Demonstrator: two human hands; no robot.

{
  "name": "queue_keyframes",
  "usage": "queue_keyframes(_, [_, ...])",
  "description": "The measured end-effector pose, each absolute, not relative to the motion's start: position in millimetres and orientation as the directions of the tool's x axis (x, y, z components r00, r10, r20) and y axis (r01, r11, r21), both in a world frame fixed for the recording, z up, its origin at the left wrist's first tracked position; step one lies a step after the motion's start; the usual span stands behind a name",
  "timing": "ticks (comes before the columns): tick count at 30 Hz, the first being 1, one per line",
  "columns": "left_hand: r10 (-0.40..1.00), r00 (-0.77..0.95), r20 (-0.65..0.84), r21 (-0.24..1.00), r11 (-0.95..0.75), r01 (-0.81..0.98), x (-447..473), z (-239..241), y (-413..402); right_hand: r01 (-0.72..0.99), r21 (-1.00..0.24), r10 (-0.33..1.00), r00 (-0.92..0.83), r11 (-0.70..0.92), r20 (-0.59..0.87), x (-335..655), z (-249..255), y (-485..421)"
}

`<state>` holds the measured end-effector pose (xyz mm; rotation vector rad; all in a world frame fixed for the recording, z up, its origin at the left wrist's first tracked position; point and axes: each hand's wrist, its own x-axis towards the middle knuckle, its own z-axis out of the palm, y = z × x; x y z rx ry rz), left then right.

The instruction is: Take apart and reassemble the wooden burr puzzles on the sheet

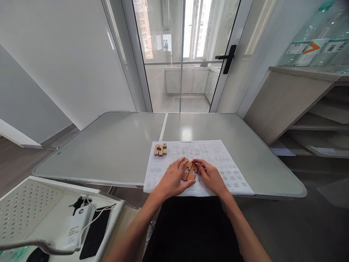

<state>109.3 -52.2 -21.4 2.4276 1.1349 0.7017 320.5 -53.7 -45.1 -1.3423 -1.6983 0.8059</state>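
Note:
Flat, notched wooden puzzle pieces lie side by side on a printed sheet near the table's front edge. My left hand curls around their left side, fingertips at the top and the thumb along the bottom. At the upper right edge, the bent fingers of my right hand close on a piece; the fingers partly hide it. Farther back on the sheet's left corner stands a small wooden block puzzle made of several interlocked bars.
The grey folding table has a seam down its middle. At the lower left, a white basket holds a white power bank, a dark phone, keys and a cable. Shelves with plastic bottles stand at right, a glass door behind.

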Motion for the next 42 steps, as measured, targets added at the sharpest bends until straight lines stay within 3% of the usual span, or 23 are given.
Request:
queue_keyframes(9, [0.749,0.618,0.238,0.29,-0.662,0.691,134,-22,-43,0.429,-0.885,0.98,-0.002,0.18,0.198,321,-46,-51])
queue_keyframes(16, [0.743,0.645,0.18,0.188,-0.67,0.718,116,-12,-47,0.419,-0.893,0.984,-0.005,0.165,0.179,320,-44,-52])
queue_keyframes(26, [0.679,0.689,0.255,0.21,-0.734,0.646,68,-2,-49,0.396,-0.905,0.986,0.001,0.154,0.168,319,-44,-56])
queue_keyframes(36, [0.665,0.709,0.236,0.136,-0.745,0.653,31,-5,-44,0.385,-0.91,0.988,-0.02,0.152,0.156,322,-46,-55])
queue_keyframes(42, [0.642,0.712,0.284,0.226,-0.767,0.601,26,3,-54,0.356,-0.923,0.988,-0.012,0.148,0.153,322,-47,-54])
